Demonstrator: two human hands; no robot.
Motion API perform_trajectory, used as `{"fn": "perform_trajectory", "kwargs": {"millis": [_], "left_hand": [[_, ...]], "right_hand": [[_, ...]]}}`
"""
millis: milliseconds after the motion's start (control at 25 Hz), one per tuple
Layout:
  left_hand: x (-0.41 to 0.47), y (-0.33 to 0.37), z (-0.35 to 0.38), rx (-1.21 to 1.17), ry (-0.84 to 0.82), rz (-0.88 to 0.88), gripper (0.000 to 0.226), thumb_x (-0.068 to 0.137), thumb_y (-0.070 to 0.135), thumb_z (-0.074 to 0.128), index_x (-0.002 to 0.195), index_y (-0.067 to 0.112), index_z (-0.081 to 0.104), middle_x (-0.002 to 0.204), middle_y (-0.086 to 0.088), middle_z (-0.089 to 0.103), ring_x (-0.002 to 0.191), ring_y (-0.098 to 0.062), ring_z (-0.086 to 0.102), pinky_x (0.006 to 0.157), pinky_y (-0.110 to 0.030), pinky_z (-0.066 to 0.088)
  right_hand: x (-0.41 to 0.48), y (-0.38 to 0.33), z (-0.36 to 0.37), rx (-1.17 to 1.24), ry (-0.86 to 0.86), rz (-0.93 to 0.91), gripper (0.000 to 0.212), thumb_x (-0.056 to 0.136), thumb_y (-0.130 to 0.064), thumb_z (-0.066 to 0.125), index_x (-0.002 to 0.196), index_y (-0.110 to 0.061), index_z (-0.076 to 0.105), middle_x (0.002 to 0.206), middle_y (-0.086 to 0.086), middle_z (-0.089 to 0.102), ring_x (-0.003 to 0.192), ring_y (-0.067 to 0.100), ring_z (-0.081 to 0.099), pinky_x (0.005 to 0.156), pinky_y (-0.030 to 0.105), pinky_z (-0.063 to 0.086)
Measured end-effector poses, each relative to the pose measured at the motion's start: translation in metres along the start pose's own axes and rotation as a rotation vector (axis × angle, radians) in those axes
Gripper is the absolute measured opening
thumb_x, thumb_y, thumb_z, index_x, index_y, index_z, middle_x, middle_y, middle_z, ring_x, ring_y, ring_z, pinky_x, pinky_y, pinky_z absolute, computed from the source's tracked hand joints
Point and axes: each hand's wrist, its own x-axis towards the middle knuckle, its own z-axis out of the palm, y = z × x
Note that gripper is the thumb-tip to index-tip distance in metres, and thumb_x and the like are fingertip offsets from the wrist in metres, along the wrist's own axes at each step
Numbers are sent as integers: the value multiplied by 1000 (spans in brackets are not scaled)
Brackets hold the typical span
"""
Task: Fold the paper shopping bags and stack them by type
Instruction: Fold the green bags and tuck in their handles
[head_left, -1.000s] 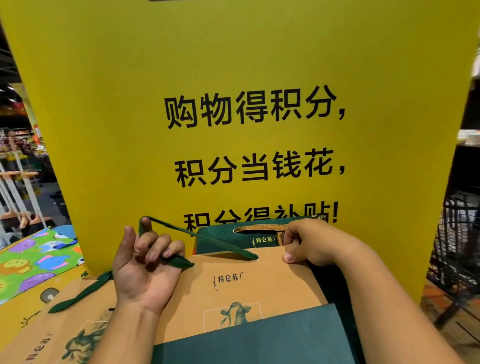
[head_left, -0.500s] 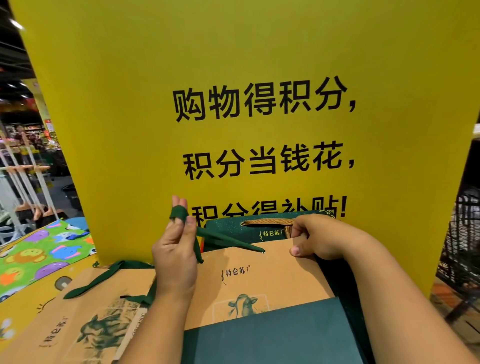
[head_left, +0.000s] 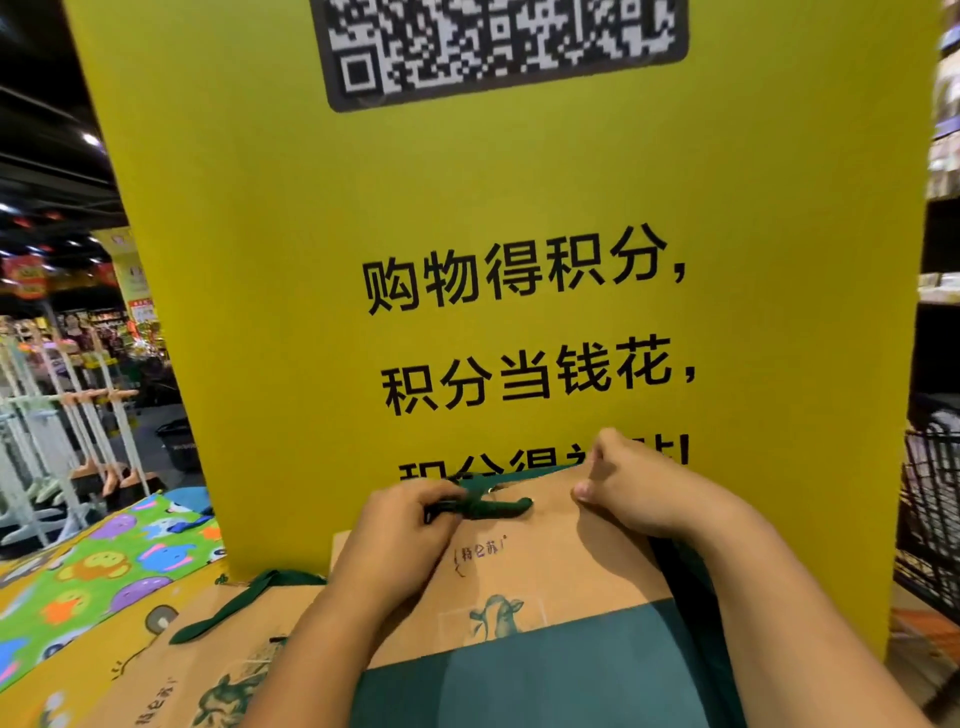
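Your left hand (head_left: 405, 525) has its fingers (head_left: 436, 493) curled around the bunched green ribbon handle (head_left: 493, 506) and holds it against the top of the kraft bag (head_left: 561, 571). Your right hand (head_left: 644, 493) pinches that bag's upper rim, thumb on the near face and the other fingers hidden behind the edge.

What matters for the coming move is that the ribbon lies crosswise, its long axis running left to right along the bag's mouth. It sits just beside your left fingertips and a short way left of your right thumb. The left hand is nearer and already has it, so tucking the handle flat probably falls to that hand while the right steadies the rim. The bag leans away from you, with its mouth up against the yellow sign (head_left: 519, 208) and its dark green base band toward your chest.

Two kraft bags with the cow print are in view. One is in your hands; the second bag (head_left: 218, 654) lies flat on the tabletop (head_left: 83, 649) to your left, well apart from your fingers. That bag looks like the matching pile for this type. There are two green ribbon handles: the bunched one and a loose ribbon (head_left: 234, 608) trailing from the flat bag. A dark green edge shows behind the held bag's rim, and you cannot tell from here whether it is another bag.

An animal-print mat (head_left: 93, 566) lies farther left, and a wire cart (head_left: 930, 519) stands at the right.
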Motion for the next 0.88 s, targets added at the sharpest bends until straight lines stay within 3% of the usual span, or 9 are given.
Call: {"fn": "perform_trajectory", "kwargs": {"millis": [160,320,440,520,560,640,720,800,880], "left_hand": [[-12,15,-45,129,171,-49,32,88,30,72,119,29,69,119,12,68,101,1,53,87,-18,42],[-29,46,-61,18,41,29,61,86,44,71,140,44,43,139,14,53,122,-2,47,107,-27,40],[-35,77,-68,-162,-70,170,70,81,65,63,142,60,30,154,15,37,143,-8,31,118,-42,30],[-36,95,-79,-295,-143,158,89,67,90,48,146,60,22,160,19,21,147,-5,18,122,-41,21],[-36,104,-86,-402,-162,122,97,61,95,47,147,59,21,159,18,24,146,-4,22,121,-41,23],[-37,112,-104,-684,-149,79,79,67,84,57,137,55,35,142,18,51,128,2,49,110,-39,38],[-42,109,-128,-855,-101,17,50,79,55,65,124,42,51,118,15,67,109,1,62,102,-40,44],[-50,99,-155,-805,15,-88,29,90,27,67,118,33,60,110,6,72,107,-15,65,100,-51,48],[-57,82,-185,-778,115,-173,26,96,12,58,112,31,66,101,1,75,100,-24,68,93,-52,51]], "right_hand": [[-12,3,-7,639,58,-17,20,95,-25,66,109,-22,53,95,13,71,79,26,65,66,36,50],[-34,-30,-15,1129,183,-122,14,98,-13,60,102,-1,67,88,12,77,83,19,74,85,35,54],[-58,-70,-24,1291,255,-96,22,98,-31,61,98,-11,70,86,9,77,77,20,74,78,39,58],[-72,-94,-29,1324,176,-142,42,95,-52,56,106,-15,72,98,13,77,90,28,74,86,45,57],[-75,-104,-29,1319,108,-195,51,96,-58,48,112,-16,72,105,14,75,99,29,72,92,47,54],[-83,-125,-24,1280,-47,-337,53,102,-53,35,124,-18,69,119,12,71,114,25,65,101,46,48],[-84,-141,-17,1172,-153,-441,43,106,-40,35,132,-22,64,129,4,67,126,20,58,108,46,42],[-81,-156,-10,1049,-254,-499,36,106,-32,41,136,-28,61,135,-5,64,131,16,54,114,48,37],[-78,-167,-5,857,-268,-524,35,102,-30,51,136,-36,59,136,-11,62,132,14,52,114,47,37]]}}
